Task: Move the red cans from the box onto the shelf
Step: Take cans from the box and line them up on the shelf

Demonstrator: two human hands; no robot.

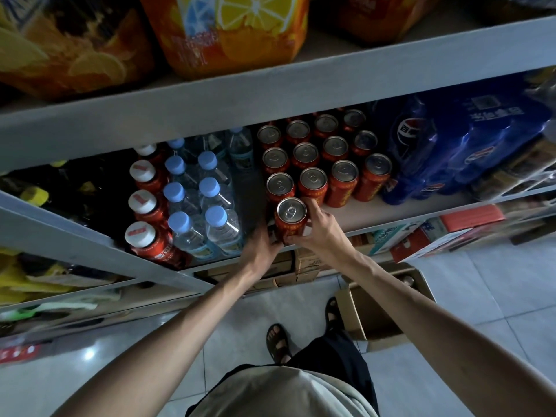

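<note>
A red can (291, 217) with a silver top stands upright at the front edge of the grey shelf (391, 210). Both hands are wrapped around it: my left hand (261, 245) grips its left side from below, and my right hand (319, 231) holds its right side, fingers curled behind. Behind it, several red cans (325, 155) stand in tidy rows on the same shelf. The open cardboard box (358, 314) sits on the floor to the right of my feet; its inside is mostly hidden by my right arm.
Water bottles (207, 203) with blue caps and red bottles (144, 206) with white caps fill the shelf to the left. Blue cola packs (451, 149) lie to the right. An upper shelf (270, 94) overhangs with orange packs (228, 28). Cartons (445, 233) sit below.
</note>
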